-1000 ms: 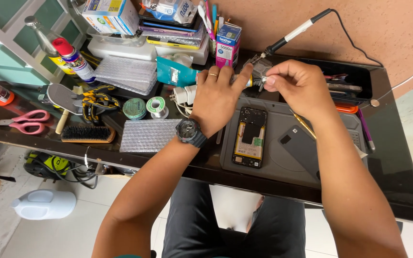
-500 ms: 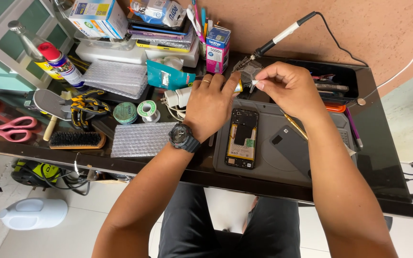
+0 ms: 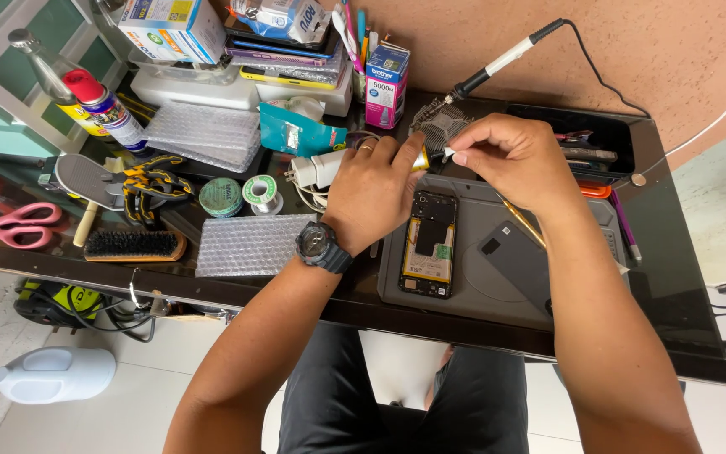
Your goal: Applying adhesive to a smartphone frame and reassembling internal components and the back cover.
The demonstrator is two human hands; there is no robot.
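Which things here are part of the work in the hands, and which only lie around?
In use:
left hand
right hand
small tube
opened phone
grey mat

Lying about:
scissors
brush
solder spools
spray can

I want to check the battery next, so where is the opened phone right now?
The opened phone lies face down on the grey mat, just below the left hand, with its back cover to its right.

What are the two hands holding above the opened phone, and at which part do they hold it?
The left hand pinches a small yellow tube around its body. The right hand grips the tube's white tip with its fingers.
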